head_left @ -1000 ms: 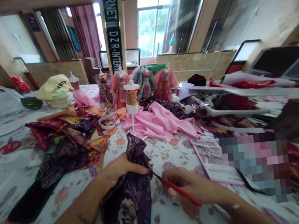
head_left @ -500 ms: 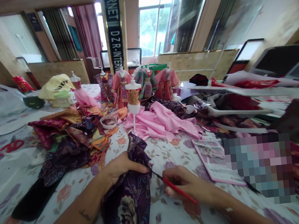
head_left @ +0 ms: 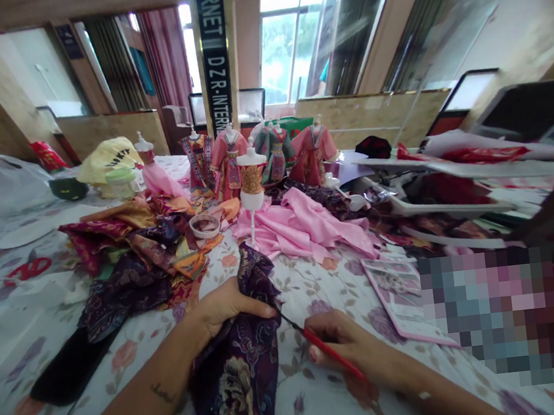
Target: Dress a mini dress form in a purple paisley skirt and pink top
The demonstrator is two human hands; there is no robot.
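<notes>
My left hand (head_left: 228, 308) is closed on a dark purple floral brocade fabric (head_left: 242, 376), its thumb pressed across the cloth. The fabric's gathered upper end rises above the hand, while the rest hangs down toward me. My right hand (head_left: 335, 343) grips a slim red-handled tool (head_left: 342, 361) with a thin dark shaft. Its tip meets the fabric edge beside my left thumb; the tip's shape is too small to make out. Just beyond the fabric stands a small white mannequin (head_left: 252, 200) wearing a gold patterned band (head_left: 253, 178).
Pink satin cloth (head_left: 303, 224) lies behind the mannequin. Patterned fabric scraps (head_left: 127, 243), a small round tub (head_left: 204, 226) and red scissors (head_left: 29, 268) are to the left. Dressed miniature mannequins (head_left: 227, 156) line the back. A pink-edged packet (head_left: 400, 300) lies at right, near a blurred-out patch.
The view has shifted slightly, so the scene sits a little further right. Both hands keep their hold, and the tool's tip stays at the fabric edge.
</notes>
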